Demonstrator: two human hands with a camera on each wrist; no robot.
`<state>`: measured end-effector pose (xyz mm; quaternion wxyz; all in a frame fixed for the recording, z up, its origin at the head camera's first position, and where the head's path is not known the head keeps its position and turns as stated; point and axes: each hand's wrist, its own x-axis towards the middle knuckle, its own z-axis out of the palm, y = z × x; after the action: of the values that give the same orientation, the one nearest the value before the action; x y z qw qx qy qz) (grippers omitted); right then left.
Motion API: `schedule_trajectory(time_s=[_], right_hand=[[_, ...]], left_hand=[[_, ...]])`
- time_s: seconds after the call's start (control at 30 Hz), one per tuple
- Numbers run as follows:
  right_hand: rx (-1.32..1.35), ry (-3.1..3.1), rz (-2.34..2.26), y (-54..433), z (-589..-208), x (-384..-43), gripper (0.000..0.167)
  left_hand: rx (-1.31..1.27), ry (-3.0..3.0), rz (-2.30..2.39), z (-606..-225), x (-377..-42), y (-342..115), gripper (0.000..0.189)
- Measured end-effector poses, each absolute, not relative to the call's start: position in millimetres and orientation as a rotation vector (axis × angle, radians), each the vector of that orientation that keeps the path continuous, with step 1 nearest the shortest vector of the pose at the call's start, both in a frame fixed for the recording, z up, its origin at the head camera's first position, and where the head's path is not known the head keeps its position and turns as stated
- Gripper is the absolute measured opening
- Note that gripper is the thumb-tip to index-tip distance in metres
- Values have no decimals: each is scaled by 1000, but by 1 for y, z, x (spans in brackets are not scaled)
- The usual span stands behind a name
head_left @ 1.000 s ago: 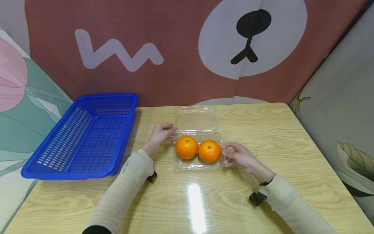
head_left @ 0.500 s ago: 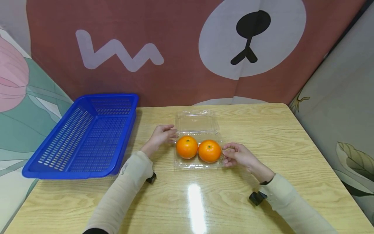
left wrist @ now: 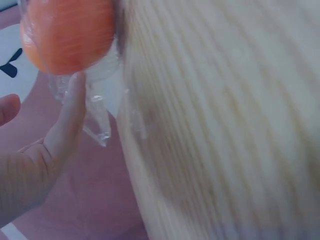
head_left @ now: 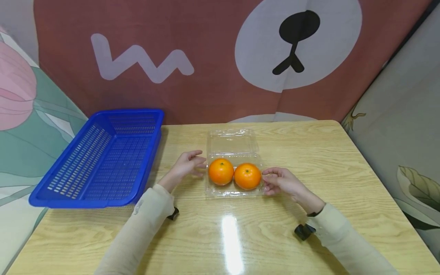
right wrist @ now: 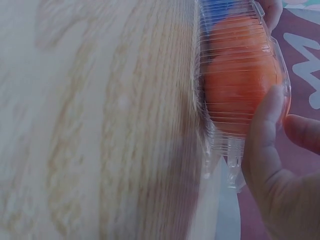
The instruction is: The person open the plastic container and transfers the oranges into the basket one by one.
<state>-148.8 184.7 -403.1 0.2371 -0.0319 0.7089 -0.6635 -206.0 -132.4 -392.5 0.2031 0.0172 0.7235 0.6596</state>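
Observation:
Two oranges, the left one (head_left: 221, 172) and the right one (head_left: 247, 176), sit side by side in the base of a clear plastic clamshell box (head_left: 233, 193). Its lid (head_left: 232, 142) lies folded back on the far side. Just beside the box's left edge is my left hand (head_left: 185, 167), fingers loosely extended and holding nothing. In the left wrist view a fingertip overlaps the box near the orange (left wrist: 70, 35); contact is unclear. My right hand (head_left: 281, 184) pinches the right rim of the box, with a finger against the ribbed wall in the right wrist view.
A blue plastic basket (head_left: 137, 191) with slotted walls stands on the left of the wooden table (head_left: 309, 152), nothing visible inside. Behind the table hangs a brown printed cloth (head_left: 206, 99). Dark wrist cameras hang below both sleeves.
My left hand has drawn slightly left and toward me, away from the box's left edge. The right hand has stayed at the right rim. The oranges and box have not visibly moved.

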Motion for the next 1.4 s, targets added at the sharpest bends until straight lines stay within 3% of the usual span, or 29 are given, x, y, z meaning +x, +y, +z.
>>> schedule_trajectory(time_s=[0.6,1.03,1.4], right_hand=[[-75,1981,-1786,186,-400,-149,40],[-103,1925,-1813,186,-401,-149,38],[-93,1889,-1837,185,-403,-150,38]], left_hand=[[36,2048,1856,-381,-169,-141,52],[287,2251,1786,-373,-149,-155,47],[530,2476,1764,-378,-160,-150,44]])
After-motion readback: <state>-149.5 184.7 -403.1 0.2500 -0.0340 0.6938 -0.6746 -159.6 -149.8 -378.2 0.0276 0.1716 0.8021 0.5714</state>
